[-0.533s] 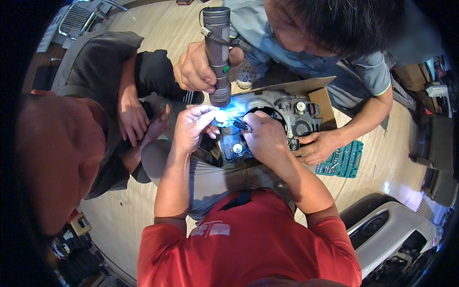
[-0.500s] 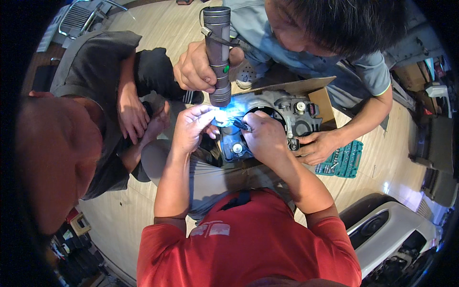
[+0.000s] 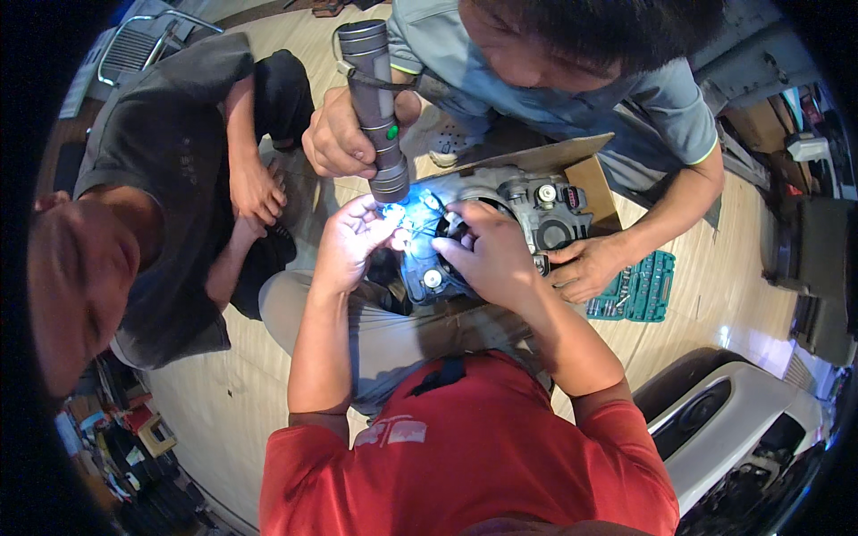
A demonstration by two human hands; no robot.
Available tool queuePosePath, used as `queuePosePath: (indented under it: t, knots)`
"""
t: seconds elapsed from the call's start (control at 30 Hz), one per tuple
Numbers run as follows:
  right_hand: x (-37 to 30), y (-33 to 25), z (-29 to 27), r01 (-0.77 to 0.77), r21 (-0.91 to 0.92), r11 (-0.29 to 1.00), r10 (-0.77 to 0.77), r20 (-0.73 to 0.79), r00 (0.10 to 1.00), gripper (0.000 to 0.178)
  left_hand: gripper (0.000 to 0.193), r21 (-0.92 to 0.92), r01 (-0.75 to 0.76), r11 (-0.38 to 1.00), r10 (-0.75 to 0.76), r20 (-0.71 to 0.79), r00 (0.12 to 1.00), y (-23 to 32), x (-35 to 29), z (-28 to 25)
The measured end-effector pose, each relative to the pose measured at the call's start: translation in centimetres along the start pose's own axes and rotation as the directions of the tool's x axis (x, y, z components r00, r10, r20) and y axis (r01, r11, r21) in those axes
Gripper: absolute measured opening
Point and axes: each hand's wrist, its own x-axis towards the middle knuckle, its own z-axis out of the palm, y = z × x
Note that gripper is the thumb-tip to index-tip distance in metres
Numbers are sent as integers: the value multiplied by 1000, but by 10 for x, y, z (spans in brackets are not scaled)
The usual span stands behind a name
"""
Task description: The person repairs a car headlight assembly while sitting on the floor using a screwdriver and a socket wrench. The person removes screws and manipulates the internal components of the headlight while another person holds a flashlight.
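Between the thumb and fingers of my left hand is a small pale piece, washed out by torchlight so its kind cannot be told. Just right of it, my right hand has thumb and forefinger around a small dark connector with thin wires. Both hands are over a car headlamp unit, grey and black with a round opening, in a cardboard box. A co-worker's hand holds a dark grey torch above my left fingers. Their other hand rests at the headlamp's right side.
An unfolded green socket set lies on the floor to the right. At lower right stands a pale car bumper. Another person sits close on the left. A metal chair is at far left, with tools at lower left.
The view has shifted slightly. My right fingers have spread a little and turned on the dark connector. The torch still shines on my left fingertips. The person at left has their head lower.
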Motion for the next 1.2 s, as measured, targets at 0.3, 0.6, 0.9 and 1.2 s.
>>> queuePosePath:
  t: [0.3,0.6,0.9,1.2]
  knots:
    - [-9,9,-3,216,53,975,-210,-106,972,27,29,92,-92,991,86,62,994,1,-4,5]
    - [-7,7,-10,267,20,963,-265,-73,961,22,29,137,-135,981,118,123,985,2,-8,11]
    - [0,2,-35,-16,83,996,26,-121,992,18,29,115,-187,976,181,64,981,-1,-9,3]
    - [-12,21,-49,-165,135,977,185,-154,970,20,40,-76,-391,917,395,43,918,-14,-9,0]
